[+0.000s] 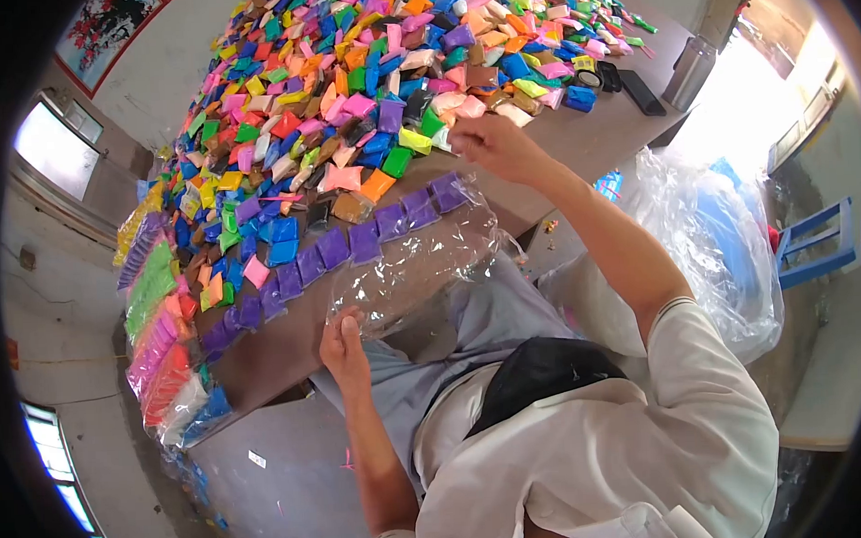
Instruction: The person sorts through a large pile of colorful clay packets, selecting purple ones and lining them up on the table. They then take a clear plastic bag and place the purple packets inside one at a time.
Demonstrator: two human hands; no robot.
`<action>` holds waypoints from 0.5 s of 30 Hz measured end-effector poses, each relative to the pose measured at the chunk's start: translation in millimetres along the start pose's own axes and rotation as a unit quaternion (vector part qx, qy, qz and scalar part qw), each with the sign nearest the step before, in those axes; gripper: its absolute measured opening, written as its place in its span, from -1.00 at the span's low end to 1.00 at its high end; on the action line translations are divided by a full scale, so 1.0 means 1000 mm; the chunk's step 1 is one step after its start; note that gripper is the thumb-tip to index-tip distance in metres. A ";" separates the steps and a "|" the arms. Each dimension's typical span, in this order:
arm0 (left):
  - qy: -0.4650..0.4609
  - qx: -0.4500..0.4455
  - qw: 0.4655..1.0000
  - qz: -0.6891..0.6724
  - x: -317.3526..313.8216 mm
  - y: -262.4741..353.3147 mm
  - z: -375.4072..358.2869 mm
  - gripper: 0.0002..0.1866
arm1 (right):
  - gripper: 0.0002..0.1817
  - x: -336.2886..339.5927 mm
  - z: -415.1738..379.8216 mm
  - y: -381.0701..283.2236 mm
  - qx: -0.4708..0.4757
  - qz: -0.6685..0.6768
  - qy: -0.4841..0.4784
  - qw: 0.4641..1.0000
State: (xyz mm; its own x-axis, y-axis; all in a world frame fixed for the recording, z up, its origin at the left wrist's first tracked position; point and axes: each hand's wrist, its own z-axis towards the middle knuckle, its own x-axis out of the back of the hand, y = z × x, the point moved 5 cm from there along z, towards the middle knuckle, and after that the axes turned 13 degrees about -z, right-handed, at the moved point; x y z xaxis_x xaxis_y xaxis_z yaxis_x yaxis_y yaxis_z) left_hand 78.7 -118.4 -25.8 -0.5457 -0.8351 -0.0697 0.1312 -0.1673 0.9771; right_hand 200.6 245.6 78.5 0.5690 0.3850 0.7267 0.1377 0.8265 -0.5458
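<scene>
My left hand (pixel 346 350) is closed on the near left end of a clear plastic bag (pixel 407 279), which stretches over the table's front edge and my lap. My right hand (pixel 491 145) hovers beyond the bag's far end, beside the heap of packets. Its fingers are curled together, and whatever they hold is hidden. A row of purple packets (pixel 363 242) lies along the near side of the table, just behind the bag. The heap of small, many-coloured packets (pixel 348 92) rises behind that row.
Filled bags sorted by colour, including a green one (pixel 151 290), line the table's left end. A steel flask (pixel 689 73) and black phone (pixel 641 91) stand at the right. A large clear plastic sack (pixel 705 259) and blue stool (pixel 817 246) are beside me.
</scene>
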 end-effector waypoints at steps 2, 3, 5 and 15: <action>0.000 0.003 1.000 0.001 0.000 0.000 -0.001 -0.68 | -0.67 -0.029 -0.002 0.016 0.041 -0.065 -0.066 0.995; 0.000 0.005 1.000 0.002 0.000 -0.001 -0.002 -0.68 | -0.62 -0.037 -0.003 0.016 0.061 -0.097 -0.099 0.988; 0.001 0.010 1.000 0.012 0.000 -0.002 -0.003 -0.69 | -0.50 -0.055 -0.003 0.023 0.033 -0.103 -0.208 0.972; -0.003 -0.019 0.998 0.059 -0.003 0.004 -0.004 -0.72 | -0.27 -0.067 0.004 0.008 0.114 -0.173 -0.220 0.953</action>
State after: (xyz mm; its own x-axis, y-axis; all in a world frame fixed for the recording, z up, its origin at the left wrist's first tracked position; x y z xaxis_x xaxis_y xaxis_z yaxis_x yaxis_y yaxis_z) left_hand 84.6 -119.0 -22.5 -0.5287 -0.8475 0.0469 0.2255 -0.0869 0.9704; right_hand 160.8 228.1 26.9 0.1203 0.1674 0.9785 0.0479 0.9836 -0.1741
